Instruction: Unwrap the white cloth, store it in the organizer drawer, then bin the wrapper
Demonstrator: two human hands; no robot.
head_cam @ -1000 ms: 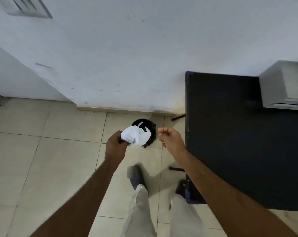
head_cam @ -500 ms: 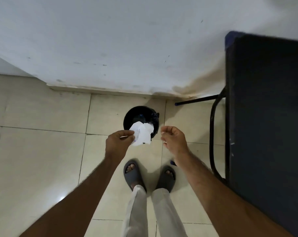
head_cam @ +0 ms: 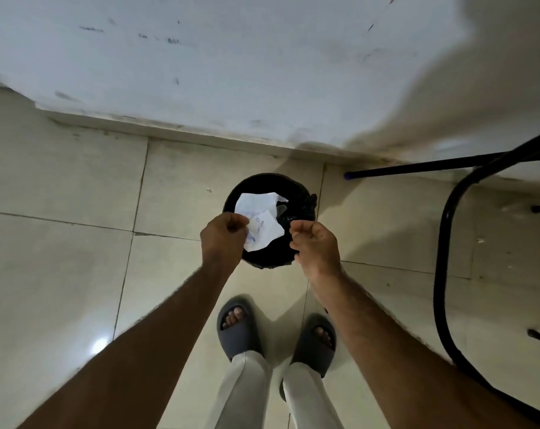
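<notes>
Final step: left hand (head_cam: 223, 239) pinches the wrapper (head_cam: 261, 221) over the bin (head_cam: 305, 205), at the feet's twelve o'clock; right hand (head_cam: 316, 247) loosely curled, empty. Release remains.

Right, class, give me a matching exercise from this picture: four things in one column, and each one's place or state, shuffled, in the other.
1. wrapper
2. bin
3. right hand
4. slippers

A. on the floor by the wall
B. empty, fingers curled
C. pinched in the left hand over the bin
D. on the person's feet

Pairs: 1-C, 2-A, 3-B, 4-D
</notes>
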